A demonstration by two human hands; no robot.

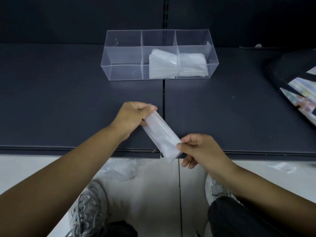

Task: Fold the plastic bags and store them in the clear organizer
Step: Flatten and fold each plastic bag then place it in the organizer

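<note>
A translucent plastic bag (161, 135), folded into a long narrow strip, runs diagonally above the front edge of the dark shelf. My left hand (132, 117) pinches its far upper end. My right hand (196, 149) pinches its near lower end between thumb and fingers. The clear organizer (123, 72) stands further back on the shelf, split into compartments. Folded bags (162, 65) fill the front middle compartment and more folded bags (193, 65) lie in the front right one. The left compartments hold nothing visible.
A dark shelf (68, 100) with a centre seam carries the organizer. A dark bag with a colourful printed panel (297, 88) lies at the right edge. Loose crumpled plastic bags (119, 168) lie on the pale floor below, near my grey shoes.
</note>
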